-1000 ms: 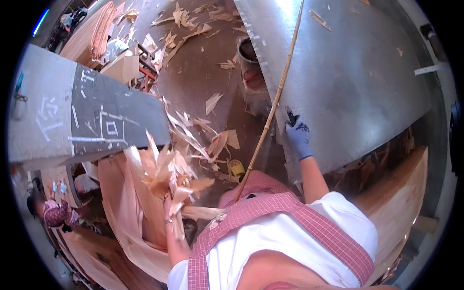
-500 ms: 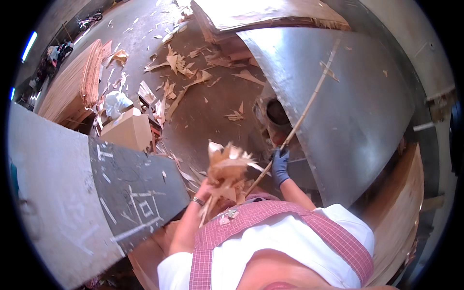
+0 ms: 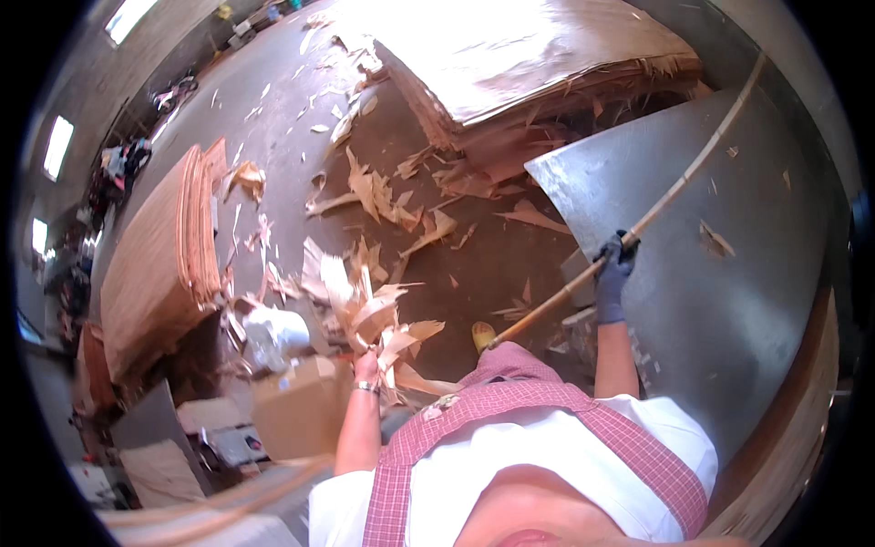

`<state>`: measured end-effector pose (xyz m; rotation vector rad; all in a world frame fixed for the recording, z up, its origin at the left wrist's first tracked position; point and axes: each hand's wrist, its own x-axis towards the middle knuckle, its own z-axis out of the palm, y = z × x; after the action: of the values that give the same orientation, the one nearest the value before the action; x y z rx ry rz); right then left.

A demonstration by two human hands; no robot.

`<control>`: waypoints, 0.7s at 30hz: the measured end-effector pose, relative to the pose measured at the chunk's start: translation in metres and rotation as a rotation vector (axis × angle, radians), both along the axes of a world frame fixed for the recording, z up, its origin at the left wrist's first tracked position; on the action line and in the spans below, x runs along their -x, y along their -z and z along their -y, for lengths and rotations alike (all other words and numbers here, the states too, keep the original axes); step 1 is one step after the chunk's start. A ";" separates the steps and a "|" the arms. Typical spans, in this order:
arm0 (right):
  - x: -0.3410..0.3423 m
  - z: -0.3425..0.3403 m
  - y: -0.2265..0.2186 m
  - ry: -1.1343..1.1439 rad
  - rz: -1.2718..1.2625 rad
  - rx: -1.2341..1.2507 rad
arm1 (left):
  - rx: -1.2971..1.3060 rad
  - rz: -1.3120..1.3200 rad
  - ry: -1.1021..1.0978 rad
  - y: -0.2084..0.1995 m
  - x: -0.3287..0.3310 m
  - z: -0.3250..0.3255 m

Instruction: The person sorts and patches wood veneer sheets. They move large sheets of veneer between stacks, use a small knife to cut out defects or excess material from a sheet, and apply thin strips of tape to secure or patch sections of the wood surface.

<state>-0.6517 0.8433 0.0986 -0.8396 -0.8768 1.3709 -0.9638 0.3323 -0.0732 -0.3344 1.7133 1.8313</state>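
Head view: clasping slender tan bamboo pole (image 3: pixel 670 194), likely light, best midway, in right hand (image 3: pixel 614 276); ragged tan veneer (image 3: pixel 374 316) in left fist (image 3: pixel 366 366).

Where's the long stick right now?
In the head view, right of centre: the long stick is in the gloved right hand, slanting up over the grey metal sheet.

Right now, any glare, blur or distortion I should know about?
Head view, top: strong glare bleaches the pale sheet stack; softer sheen on the metal sheet. Head view, lower left: smeared streaks, cardboard box soft. Head view, rim: black fisheye border, edges bending. Head view, middle: bamboo pole and wood scraps readable.
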 end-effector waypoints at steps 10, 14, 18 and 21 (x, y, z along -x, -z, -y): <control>0.286 -0.211 -0.042 -0.071 0.122 -0.129 | 0.145 0.012 0.095 -0.026 0.267 -0.157; 0.357 -0.282 -0.024 -0.056 0.286 -0.146 | 0.253 0.163 0.181 -0.033 0.453 -0.212; 0.429 -0.325 -0.033 -0.017 0.359 -0.109 | -0.154 0.134 0.047 -0.085 0.719 -0.263; 0.449 -0.348 -0.047 0.043 0.428 -0.042 | -0.036 -0.210 -0.099 -0.172 0.852 -0.391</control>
<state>-1.1004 1.1911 0.1455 -1.1353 -1.2025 1.1479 -1.8156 0.7232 0.0990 -0.2218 1.8285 2.0277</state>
